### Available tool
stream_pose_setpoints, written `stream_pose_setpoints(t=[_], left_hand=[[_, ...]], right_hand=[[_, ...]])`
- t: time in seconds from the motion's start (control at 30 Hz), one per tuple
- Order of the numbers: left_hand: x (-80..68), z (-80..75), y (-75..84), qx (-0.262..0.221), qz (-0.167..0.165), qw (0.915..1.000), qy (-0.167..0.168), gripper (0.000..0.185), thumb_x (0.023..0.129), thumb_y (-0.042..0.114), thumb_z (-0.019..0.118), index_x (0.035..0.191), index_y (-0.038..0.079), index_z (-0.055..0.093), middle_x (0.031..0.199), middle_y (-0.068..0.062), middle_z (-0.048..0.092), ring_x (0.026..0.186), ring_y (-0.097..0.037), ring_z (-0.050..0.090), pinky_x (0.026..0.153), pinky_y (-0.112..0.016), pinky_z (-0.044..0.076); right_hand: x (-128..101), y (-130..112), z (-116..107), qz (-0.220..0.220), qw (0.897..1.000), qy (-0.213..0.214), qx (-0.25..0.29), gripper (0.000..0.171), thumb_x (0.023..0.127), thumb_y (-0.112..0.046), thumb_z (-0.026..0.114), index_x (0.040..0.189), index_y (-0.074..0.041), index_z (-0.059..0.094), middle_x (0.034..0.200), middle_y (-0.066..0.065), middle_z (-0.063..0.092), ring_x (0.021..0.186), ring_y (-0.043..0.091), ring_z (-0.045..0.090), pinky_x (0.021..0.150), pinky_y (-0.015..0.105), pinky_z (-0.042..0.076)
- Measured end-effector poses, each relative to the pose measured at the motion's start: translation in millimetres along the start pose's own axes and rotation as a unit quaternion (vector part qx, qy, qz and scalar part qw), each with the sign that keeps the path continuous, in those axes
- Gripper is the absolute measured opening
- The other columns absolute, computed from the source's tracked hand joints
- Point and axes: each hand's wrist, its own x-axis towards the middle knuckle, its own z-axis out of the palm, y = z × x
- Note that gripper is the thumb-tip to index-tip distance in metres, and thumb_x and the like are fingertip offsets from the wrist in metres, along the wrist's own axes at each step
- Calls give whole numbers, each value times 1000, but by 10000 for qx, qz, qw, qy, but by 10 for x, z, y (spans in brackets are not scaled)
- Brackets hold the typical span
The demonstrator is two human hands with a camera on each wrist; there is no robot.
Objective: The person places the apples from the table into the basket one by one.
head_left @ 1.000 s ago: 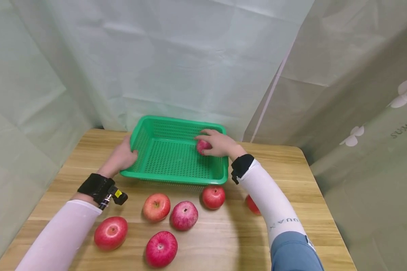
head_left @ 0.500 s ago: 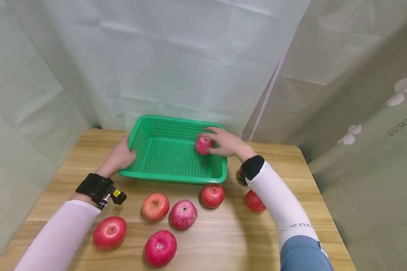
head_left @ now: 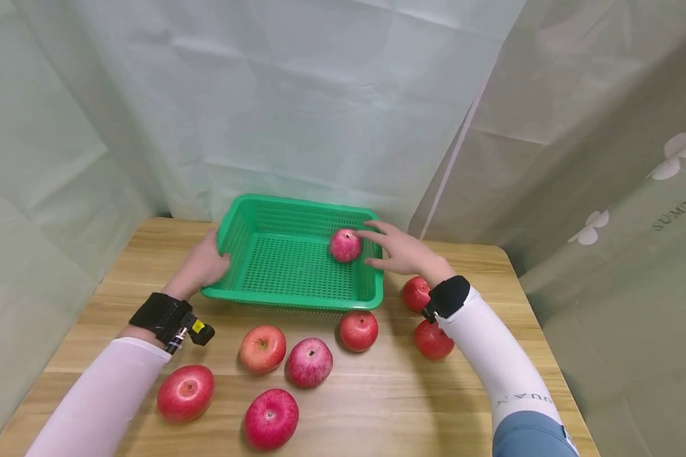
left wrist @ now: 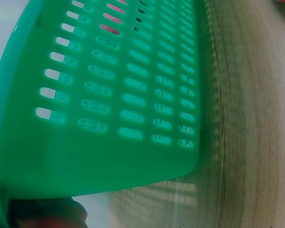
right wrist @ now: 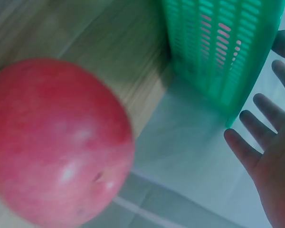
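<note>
Pulled back off the apple [head_left: 345, 246] since the earlier frame with the right hand [head_left: 401, 251], now spread and holding nothing. Leave the apple lying inside the basket [head_left: 297, 301], near its right side. Best to steady the basket, gripped by the left hand [head_left: 204, 261], and lift away without nudging the apple.

A wooden tabletop [head_left: 389, 406], its yellowish grain crossed by darker streaks, has rounded far corners and a soft shadow across its right half. Behind it hangs a pale, creased back sheet [head_left: 320, 114]; a greenish-grey left sheet [head_left: 40, 127] covers the left side. The duller right sheet [head_left: 577, 158] bears a lower flower print [head_left: 589, 235], an upper flower print [head_left: 667, 169] and dark lettering [head_left: 681, 211], "SUMME", cut off by the frame. A pinkish strip [head_left: 454, 157] slants down toward the tabletop.
</note>
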Motion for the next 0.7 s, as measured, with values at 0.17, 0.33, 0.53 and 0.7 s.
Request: stream_pose_setpoints(t=[0.17, 0.33, 0.53, 0.7], left_hand=[[-10, 1, 13, 61, 19, 10000, 31, 73, 106, 6, 46, 164, -13, 6, 141, -46, 46, 99, -44, 63, 76, -49, 56], [-19, 16, 19, 44, 13, 10000, 5, 74, 105, 6, 47, 164, -13, 6, 140, -47, 46, 96, -44, 64, 73, -47, 57], [-22, 15, 15, 3, 26, 10000, -31, 72, 105, 6, 45, 163, -14, 9, 140, -47, 47, 98, -45, 63, 75, -49, 56], [-22, -3, 18, 4, 90, 10000, 26, 70, 104, 6, 45, 162, -15, 11, 139, -48, 46, 100, -47, 62, 77, -51, 56]], right_hand=[[-199, 78, 5, 162, 9983, 98, 547, 77, 103, -51, 67, 169, -30, 35, 175, 10, 22, 158, 35, 25, 119, 61, 35], [-454, 142, -16, 375, 9956, 131, 848, 78, 103, -51, 66, 170, -32, 31, 175, 11, 22, 158, 38, 26, 119, 65, 34], [-819, 251, -9, 739, 9907, 184, 1124, 78, 103, -51, 67, 170, -30, 33, 174, 12, 24, 157, 41, 28, 116, 70, 34], [-1076, 361, 35, 850, 9882, 405, 1211, 78, 102, -49, 68, 169, -24, 36, 173, 16, 26, 155, 44, 29, 115, 72, 34]])
